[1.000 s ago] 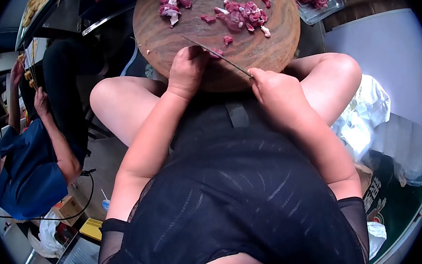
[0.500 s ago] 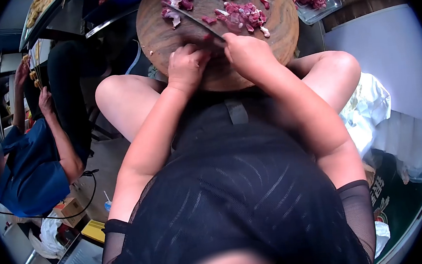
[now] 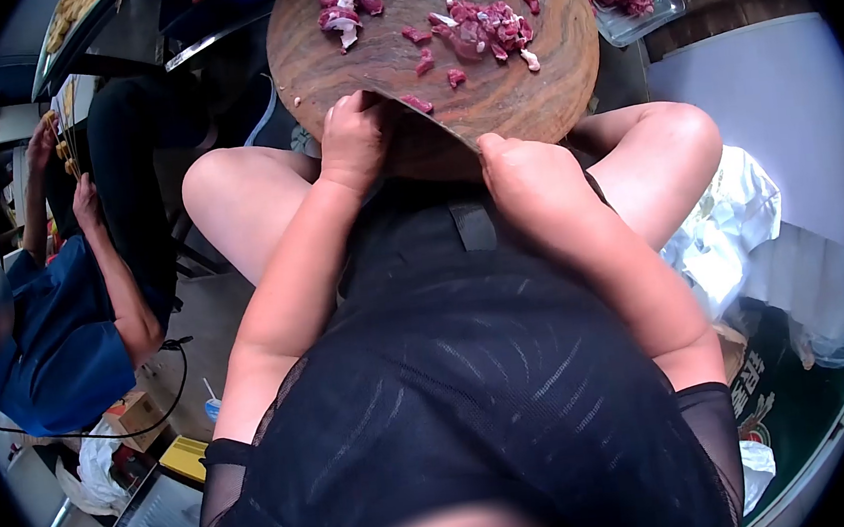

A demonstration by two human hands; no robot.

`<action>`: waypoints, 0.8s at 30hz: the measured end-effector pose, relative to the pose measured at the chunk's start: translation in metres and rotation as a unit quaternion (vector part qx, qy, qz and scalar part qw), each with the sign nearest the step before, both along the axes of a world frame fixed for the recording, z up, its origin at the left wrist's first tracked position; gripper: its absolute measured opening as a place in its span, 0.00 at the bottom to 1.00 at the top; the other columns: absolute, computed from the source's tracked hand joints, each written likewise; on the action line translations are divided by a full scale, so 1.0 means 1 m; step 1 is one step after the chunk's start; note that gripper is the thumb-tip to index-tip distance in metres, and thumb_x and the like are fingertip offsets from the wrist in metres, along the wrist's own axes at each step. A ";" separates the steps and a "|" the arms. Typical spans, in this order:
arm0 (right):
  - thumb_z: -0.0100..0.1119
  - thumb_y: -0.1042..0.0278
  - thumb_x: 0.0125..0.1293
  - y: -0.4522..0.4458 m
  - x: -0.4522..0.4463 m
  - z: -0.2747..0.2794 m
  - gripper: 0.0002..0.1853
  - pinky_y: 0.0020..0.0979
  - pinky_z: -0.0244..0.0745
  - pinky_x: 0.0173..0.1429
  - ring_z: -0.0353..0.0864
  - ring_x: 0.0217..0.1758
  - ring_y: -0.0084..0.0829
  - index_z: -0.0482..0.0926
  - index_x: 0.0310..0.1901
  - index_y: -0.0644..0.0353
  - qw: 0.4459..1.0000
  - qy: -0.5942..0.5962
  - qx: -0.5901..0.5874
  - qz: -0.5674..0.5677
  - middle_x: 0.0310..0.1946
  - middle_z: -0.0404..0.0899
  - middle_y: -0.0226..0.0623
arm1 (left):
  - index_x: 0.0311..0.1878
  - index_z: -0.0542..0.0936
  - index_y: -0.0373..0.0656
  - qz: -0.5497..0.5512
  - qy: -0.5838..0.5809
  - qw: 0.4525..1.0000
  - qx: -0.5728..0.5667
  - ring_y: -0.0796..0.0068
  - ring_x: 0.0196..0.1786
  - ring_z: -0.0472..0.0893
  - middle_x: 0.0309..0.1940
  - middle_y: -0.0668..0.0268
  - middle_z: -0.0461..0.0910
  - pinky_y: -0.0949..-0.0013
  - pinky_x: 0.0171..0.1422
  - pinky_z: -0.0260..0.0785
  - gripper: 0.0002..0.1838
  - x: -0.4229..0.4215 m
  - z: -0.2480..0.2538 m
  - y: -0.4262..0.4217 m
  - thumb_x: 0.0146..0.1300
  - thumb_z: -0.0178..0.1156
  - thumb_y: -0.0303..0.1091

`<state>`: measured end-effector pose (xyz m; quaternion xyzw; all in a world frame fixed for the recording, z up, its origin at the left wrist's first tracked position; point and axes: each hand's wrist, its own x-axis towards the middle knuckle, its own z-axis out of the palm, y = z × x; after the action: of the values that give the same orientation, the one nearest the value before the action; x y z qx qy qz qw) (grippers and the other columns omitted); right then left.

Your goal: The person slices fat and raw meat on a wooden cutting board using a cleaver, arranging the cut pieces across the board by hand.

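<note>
My right hand (image 3: 533, 175) is closed around the handle of a knife (image 3: 435, 127), whose blade slants across the near part of a round wooden chopping board (image 3: 548, 97). Close to the blade's far end, my left hand (image 3: 355, 139) is closed with its fingers curled down at the board. Whatever those fingers grip is hidden by the hand and the blade. Small cut pieces of red meat (image 3: 492, 28) lie in the middle of the board, with a few loose bits nearer the blade. Paler, fatty meat chunks (image 3: 344, 7) sit toward the far left.
A clear tray (image 3: 662, 4) of cut meat stands beyond the board at right. On the left, another person (image 3: 66, 330) in blue holds skewers (image 3: 67, 144) with food. A white plastic bag (image 3: 729, 212) lies to the right, and a cable (image 3: 178, 395) runs at left.
The knife has moved nearer me and to the right, off the far meat. My left hand has shifted slightly left. More small meat bits now show in the board's middle.
</note>
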<state>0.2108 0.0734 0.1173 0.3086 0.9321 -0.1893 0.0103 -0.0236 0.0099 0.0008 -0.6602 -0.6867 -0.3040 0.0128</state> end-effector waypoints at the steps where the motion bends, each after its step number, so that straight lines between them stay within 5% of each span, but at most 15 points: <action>1: 0.49 0.73 0.63 0.000 -0.003 0.002 0.06 0.48 0.81 0.38 0.86 0.33 0.50 0.75 0.35 0.64 1.000 -0.026 -0.002 0.015 0.28 0.83 0.51 | 0.40 0.86 0.49 0.007 0.003 1.000 0.003 0.54 0.44 0.79 0.40 0.62 0.80 0.53 0.48 0.73 0.08 0.001 0.000 -0.001 0.57 0.63 0.32; 9: 0.52 0.71 0.61 0.024 -0.065 -0.021 0.10 0.44 0.83 0.40 0.88 0.36 0.46 0.83 0.35 0.64 0.998 0.045 0.005 0.045 0.30 0.85 0.48 | 0.39 0.87 0.48 -0.004 0.027 1.000 0.014 0.52 0.44 0.81 0.41 0.59 0.82 0.54 0.50 0.74 0.08 -0.001 -0.004 0.005 0.56 0.65 0.34; 13: 0.52 0.65 0.66 0.049 -0.059 -0.010 0.12 0.49 0.80 0.47 0.85 0.42 0.52 0.81 0.39 0.63 0.994 -0.056 -0.079 0.055 0.35 0.84 0.52 | 0.37 0.86 0.47 0.001 -0.009 1.000 -0.017 0.51 0.42 0.81 0.39 0.59 0.82 0.53 0.50 0.74 0.06 0.009 0.006 0.005 0.56 0.66 0.34; 17: 0.55 0.60 0.67 0.077 -0.003 -0.004 0.14 0.50 0.75 0.50 0.82 0.44 0.55 0.80 0.41 0.64 0.992 -0.025 -0.120 -0.027 0.35 0.83 0.55 | 0.41 0.84 0.45 0.027 -0.059 0.993 -0.094 0.54 0.45 0.81 0.43 0.57 0.81 0.59 0.50 0.75 0.08 0.009 0.013 0.015 0.58 0.65 0.29; 19: 0.54 0.62 0.68 0.076 0.018 -0.008 0.13 0.51 0.74 0.49 0.81 0.44 0.57 0.79 0.43 0.65 0.992 0.016 -0.058 -0.114 0.36 0.81 0.58 | 0.44 0.83 0.44 -0.014 -0.148 0.986 -0.074 0.56 0.46 0.82 0.40 0.58 0.83 0.60 0.51 0.75 0.13 0.018 0.020 0.034 0.57 0.59 0.19; 21: 0.51 0.63 0.68 0.076 0.037 -0.020 0.13 0.52 0.77 0.47 0.83 0.39 0.57 0.79 0.44 0.63 0.982 0.109 -0.019 -0.151 0.32 0.82 0.56 | 0.48 0.84 0.46 -0.050 -0.106 0.993 0.026 0.58 0.47 0.83 0.44 0.57 0.84 0.63 0.52 0.76 0.18 0.021 0.020 0.055 0.56 0.57 0.17; 24: 0.53 0.63 0.68 0.062 0.056 -0.001 0.12 0.51 0.77 0.46 0.83 0.38 0.56 0.80 0.43 0.63 0.982 0.114 -0.045 -0.145 0.31 0.82 0.56 | 0.47 0.86 0.46 0.026 -0.175 0.984 0.014 0.53 0.51 0.83 0.47 0.54 0.84 0.59 0.59 0.75 0.21 0.001 0.034 0.081 0.54 0.52 0.15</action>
<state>0.2668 0.1351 0.1165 0.4162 0.8630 -0.2643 -0.1103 -0.0224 0.0908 0.0347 -0.5784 -0.6909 -0.4243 -0.0905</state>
